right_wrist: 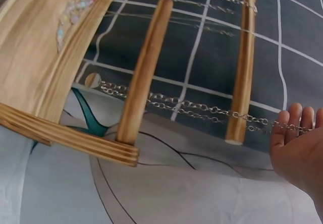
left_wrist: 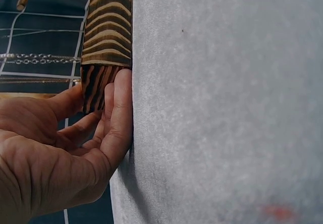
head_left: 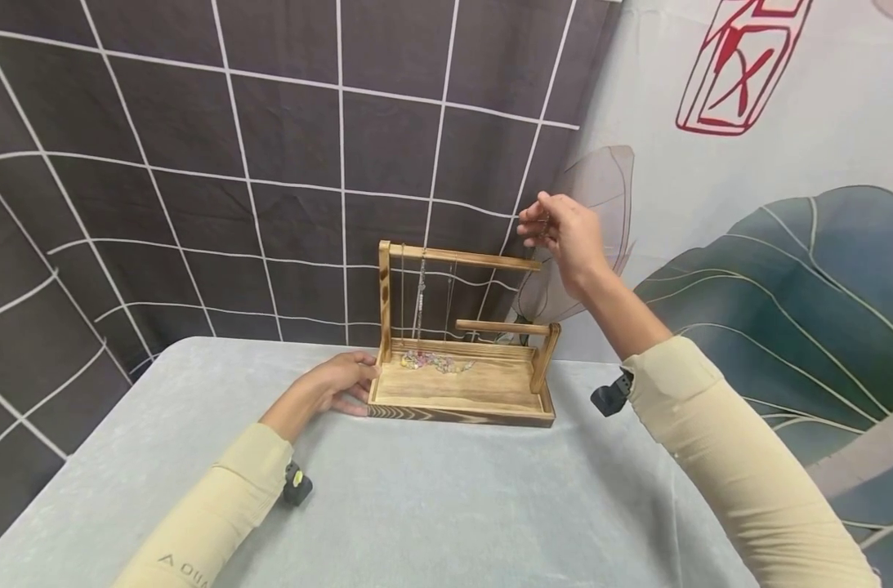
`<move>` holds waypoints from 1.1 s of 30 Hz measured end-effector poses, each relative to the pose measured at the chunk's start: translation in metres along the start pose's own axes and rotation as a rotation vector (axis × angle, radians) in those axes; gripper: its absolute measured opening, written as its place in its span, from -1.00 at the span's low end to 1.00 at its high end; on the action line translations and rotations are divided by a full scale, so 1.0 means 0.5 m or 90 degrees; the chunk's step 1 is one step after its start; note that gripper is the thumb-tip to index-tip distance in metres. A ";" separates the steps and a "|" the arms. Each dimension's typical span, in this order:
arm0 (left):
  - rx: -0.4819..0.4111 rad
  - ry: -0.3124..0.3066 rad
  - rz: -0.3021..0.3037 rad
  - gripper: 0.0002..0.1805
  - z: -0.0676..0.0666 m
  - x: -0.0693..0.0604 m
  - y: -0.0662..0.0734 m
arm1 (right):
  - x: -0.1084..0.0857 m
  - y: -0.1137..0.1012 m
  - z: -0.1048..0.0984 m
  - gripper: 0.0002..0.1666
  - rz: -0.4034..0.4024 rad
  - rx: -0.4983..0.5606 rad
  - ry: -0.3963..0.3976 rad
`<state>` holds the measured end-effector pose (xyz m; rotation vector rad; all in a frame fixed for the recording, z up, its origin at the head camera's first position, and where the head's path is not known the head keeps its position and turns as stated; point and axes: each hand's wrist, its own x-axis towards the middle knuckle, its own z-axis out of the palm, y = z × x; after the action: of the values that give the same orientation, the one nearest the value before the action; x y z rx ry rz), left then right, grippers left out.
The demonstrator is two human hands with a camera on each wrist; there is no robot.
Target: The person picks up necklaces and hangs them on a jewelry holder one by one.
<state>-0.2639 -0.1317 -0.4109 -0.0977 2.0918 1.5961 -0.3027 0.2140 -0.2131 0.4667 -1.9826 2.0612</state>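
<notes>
A wooden jewelry stand (head_left: 483,386) with a tray base and two bars stands at the back of the table. My left hand (head_left: 336,380) holds its left end, the fingers curved against the end wall and the thumb at the rim in the left wrist view. Raised above the right side of the stand, my right hand (head_left: 573,243) pinches a silver chain necklace (right_wrist: 187,104). Its doubled chain hangs past both bars, with a round pendant (right_wrist: 93,80) at the bottom. Other necklaces (head_left: 420,298) hang from the upper bar (head_left: 483,259).
Pastel beaded jewelry (head_left: 433,362) lies in the tray, towards its left and back. The lower bar (head_left: 501,327) is carried by a short post at the right. A dark gridded curtain (head_left: 284,122) hangs behind the pale cloth-covered table (head_left: 446,498).
</notes>
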 end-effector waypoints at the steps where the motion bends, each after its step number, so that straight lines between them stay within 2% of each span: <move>1: 0.000 0.000 0.000 -0.51 0.000 -0.001 0.001 | -0.001 0.002 0.002 -0.59 0.002 -0.005 -0.002; 12: 0.002 -0.002 -0.001 -0.48 -0.001 -0.003 0.005 | -0.024 0.023 0.024 -0.60 0.056 -0.023 -0.013; 18: 0.005 -0.008 0.001 -0.47 0.000 -0.003 0.003 | -0.033 0.030 0.039 -0.59 0.060 -0.048 -0.025; 33: 0.006 -0.008 0.003 -0.47 0.000 -0.004 0.005 | -0.057 0.058 0.082 -0.57 0.095 -0.075 -0.096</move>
<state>-0.2631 -0.1316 -0.4080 -0.0804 2.0916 1.5849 -0.2851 0.1731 -0.2497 0.4766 -2.2753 2.0337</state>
